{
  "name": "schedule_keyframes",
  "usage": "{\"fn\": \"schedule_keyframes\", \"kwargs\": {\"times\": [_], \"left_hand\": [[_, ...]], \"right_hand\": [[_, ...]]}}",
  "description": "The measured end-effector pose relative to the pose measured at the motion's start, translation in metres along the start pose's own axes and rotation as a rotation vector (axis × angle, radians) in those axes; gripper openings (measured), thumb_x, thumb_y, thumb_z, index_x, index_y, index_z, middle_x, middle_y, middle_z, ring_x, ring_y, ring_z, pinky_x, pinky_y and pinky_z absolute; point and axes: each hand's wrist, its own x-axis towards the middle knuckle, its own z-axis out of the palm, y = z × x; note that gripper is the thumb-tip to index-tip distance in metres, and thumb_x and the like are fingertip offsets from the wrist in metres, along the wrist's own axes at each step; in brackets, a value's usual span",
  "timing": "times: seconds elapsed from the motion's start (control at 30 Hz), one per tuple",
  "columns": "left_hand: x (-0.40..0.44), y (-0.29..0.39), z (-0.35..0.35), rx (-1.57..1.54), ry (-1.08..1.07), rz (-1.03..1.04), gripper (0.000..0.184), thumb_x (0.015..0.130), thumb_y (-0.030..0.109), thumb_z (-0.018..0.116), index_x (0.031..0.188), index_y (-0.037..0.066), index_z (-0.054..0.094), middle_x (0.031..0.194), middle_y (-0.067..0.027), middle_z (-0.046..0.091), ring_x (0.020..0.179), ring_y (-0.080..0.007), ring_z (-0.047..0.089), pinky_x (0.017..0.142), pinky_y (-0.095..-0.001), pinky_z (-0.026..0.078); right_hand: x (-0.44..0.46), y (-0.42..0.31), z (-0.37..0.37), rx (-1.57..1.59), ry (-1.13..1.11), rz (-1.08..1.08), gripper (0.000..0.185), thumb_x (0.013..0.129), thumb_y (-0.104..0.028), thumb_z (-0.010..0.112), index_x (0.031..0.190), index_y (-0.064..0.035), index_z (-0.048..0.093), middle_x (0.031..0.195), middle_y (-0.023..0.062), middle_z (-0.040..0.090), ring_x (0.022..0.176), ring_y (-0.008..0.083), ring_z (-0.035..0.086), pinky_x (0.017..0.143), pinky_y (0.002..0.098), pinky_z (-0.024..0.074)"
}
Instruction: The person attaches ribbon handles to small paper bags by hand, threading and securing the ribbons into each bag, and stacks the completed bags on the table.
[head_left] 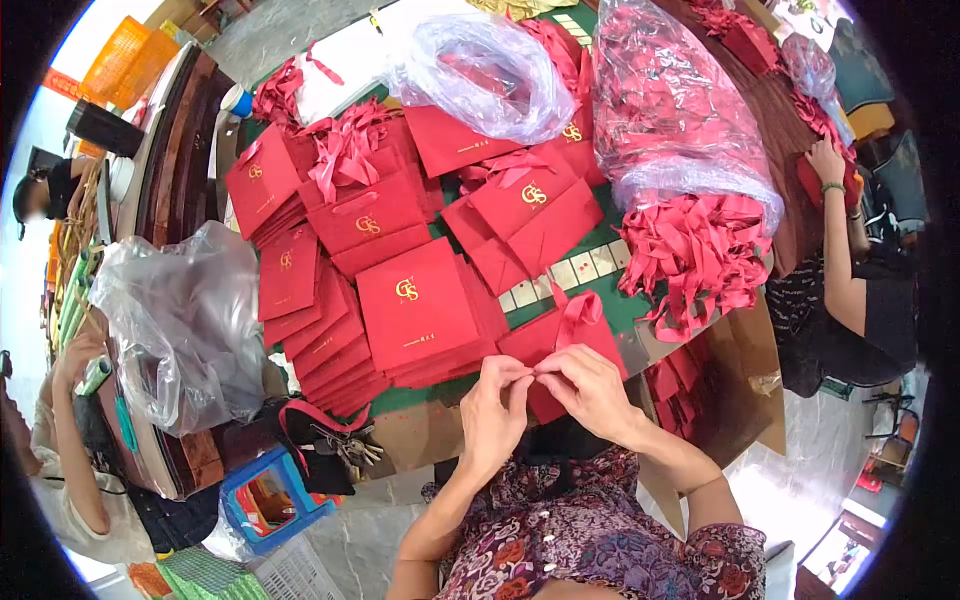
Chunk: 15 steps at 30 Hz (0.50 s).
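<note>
Worktop [612, 292] near edge | left hand [492, 408], right hand [588, 392]: fingertips pinched together, hold unclear | seemingly fine bag [530, 338] work | next wants steady pinch

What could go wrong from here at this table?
The loose ribbons spill from the mouth of the clear plastic bag close to the table's edge, so some might slide off or tangle.

The fanned stack of red bags could slip if nudged.

The left hand and right hand work fingertip to fingertip; anything pinched there, too small to make out, might be dropped.
</note>
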Motion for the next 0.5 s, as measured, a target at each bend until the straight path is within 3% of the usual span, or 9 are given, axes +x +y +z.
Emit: {"fn": "schedule_keyframes", "kwargs": {"times": [0.07,0.1,0.13,0.23,0.3,0.43,0.5], "left_hand": [[0.007,0.006,-0.005,0.130,-0.056,0.047,0.023,0.089,0.003,0.068,0.110,0.004,0.060,0.095,-0.0126,0.070,0.080,-0.0240,0.071,0.070,-0.0330,0.056],[0.012,0.006,-0.006,0.229,-0.020,0.135,0.032,0.086,0.003,0.071,0.116,0.005,0.061,0.108,-0.0149,0.066,0.078,-0.0279,0.069,0.069,-0.0346,0.056],[0.024,-0.001,-0.008,0.470,0.085,0.426,0.039,0.084,0.004,0.074,0.121,0.004,0.062,0.114,-0.0138,0.060,0.076,-0.0289,0.068,0.066,-0.0371,0.057],[0.036,0.005,-0.009,0.693,0.038,0.387,0.036,0.088,0.010,0.069,0.121,0.002,0.060,0.119,-0.0167,0.056,0.077,-0.0337,0.068,0.068,-0.0392,0.057],[0.041,0.005,-0.008,0.726,-0.170,0.226,0.033,0.089,0.012,0.067,0.119,-0.001,0.060,0.116,-0.0162,0.054,0.075,-0.0345,0.068,0.063,-0.0419,0.057],[0.043,-0.005,-0.001,0.734,-0.175,0.248,0.027,0.090,0.013,0.066,0.112,0.000,0.060,0.109,-0.0143,0.053,0.069,-0.0347,0.068,0.056,-0.0439,0.056],[0.044,-0.004,-0.001,0.713,-0.181,0.205,0.027,0.089,0.013,0.067,0.113,0.002,0.062,0.108,-0.0132,0.056,0.073,-0.0354,0.067,0.060,-0.0451,0.055]], "right_hand": [[0.001,0.003,0.004,-0.011,0.012,0.086,0.015,0.080,-0.005,0.075,0.092,-0.0040,0.065,0.086,0.0104,0.065,0.078,0.0287,0.064,0.069,0.0381,0.0519],[0.003,0.005,0.005,-0.010,0.012,0.092,0.015,0.080,-0.005,0.075,0.092,-0.0040,0.065,0.086,0.0104,0.065,0.078,0.0287,0.064,0.069,0.0381,0.0519],[0.007,0.008,0.007,-0.042,0.060,0.103,0.014,0.081,-0.005,0.074,0.092,-0.0039,0.065,0.084,0.0102,0.064,0.077,0.0281,0.064,0.068,0.0377,0.0511],[0.014,0.013,0.014,-0.084,0.124,0.121,0.013,0.080,-0.004,0.074,0.090,-0.0040,0.065,0.082,0.0096,0.063,0.075,0.0275,0.063,0.066,0.0373,0.0499],[0.018,0.015,0.018,-0.094,0.143,0.129,0.014,0.079,-0.004,0.074,0.090,-0.0043,0.065,0.081,0.0092,0.063,0.075,0.0274,0.062,0.065,0.0372,0.0494],[0.022,0.018,0.024,-0.149,0.146,0.114,0.016,0.075,-0.003,0.074,0.087,-0.0050,0.063,0.080,0.0085,0.062,0.074,0.0281,0.061,0.065,0.0383,0.0489],[0.023,0.020,0.027,-0.169,0.141,0.123,0.017,0.073,-0.003,0.074,0.086,-0.0052,0.062,0.079,0.0085,0.062,0.074,0.0284,0.061,0.065,0.0387,0.0489]]}}
